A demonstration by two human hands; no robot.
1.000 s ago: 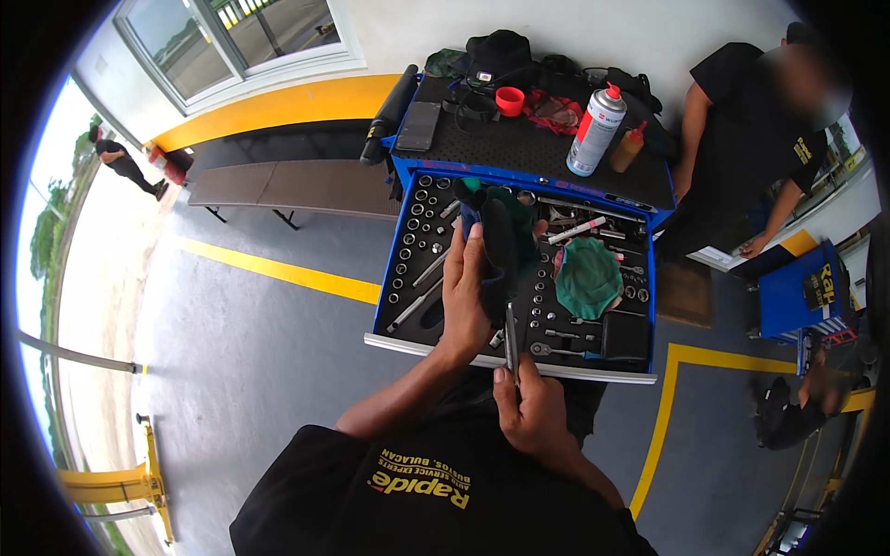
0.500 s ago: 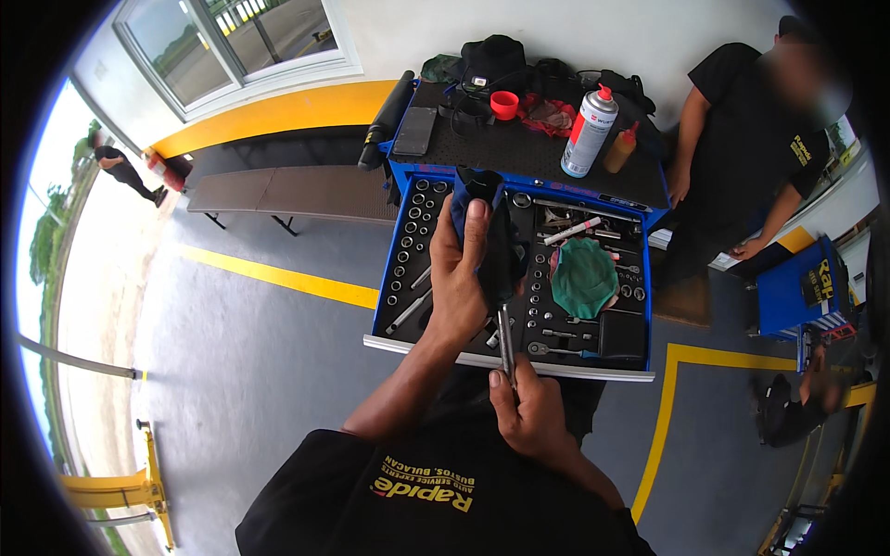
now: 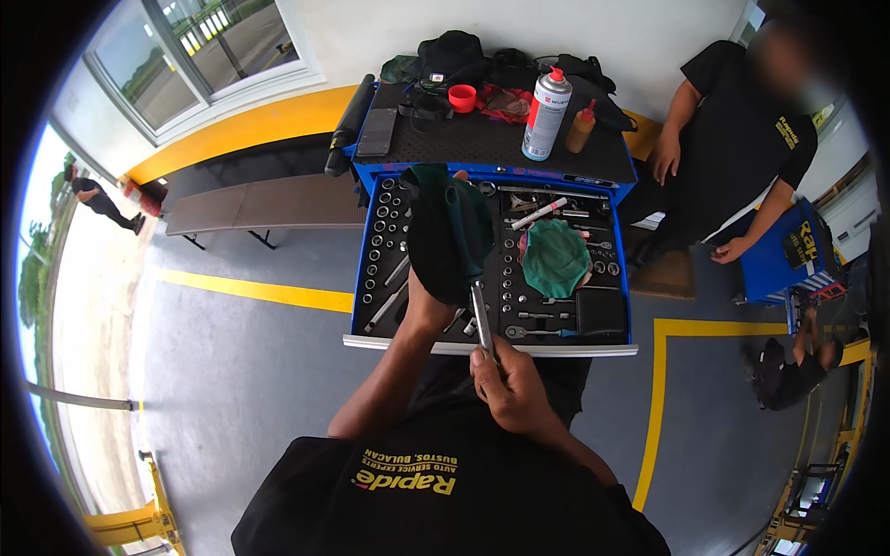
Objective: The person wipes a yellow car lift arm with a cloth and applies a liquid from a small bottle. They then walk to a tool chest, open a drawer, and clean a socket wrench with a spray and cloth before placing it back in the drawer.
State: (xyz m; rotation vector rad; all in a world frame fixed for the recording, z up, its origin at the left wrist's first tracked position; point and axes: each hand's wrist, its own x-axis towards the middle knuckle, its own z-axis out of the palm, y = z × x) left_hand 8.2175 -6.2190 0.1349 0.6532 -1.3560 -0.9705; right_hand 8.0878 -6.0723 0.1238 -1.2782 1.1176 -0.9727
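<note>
My right hand grips the lower end of a chrome bar-shaped tool, held upright in front of my chest. A dark green and black cloth is draped over the tool's upper part, so its head is hidden. My left hand is closed around the cloth; most of its fingers are behind the fabric. Below the hands is an open drawer of a blue tool cabinet. Sockets, a ratchet, a green cloth bundle, a white marker and a black case lie in it.
On the cabinet top stand a spray can, an amber bottle and a red cup, near a phone. A person stands at the right. A brown bench runs along the left wall.
The cloth has been turned and spread, and now covers the fingers of my left hand. My right hand still grips the tool's lower end. The view has shifted slightly.
</note>
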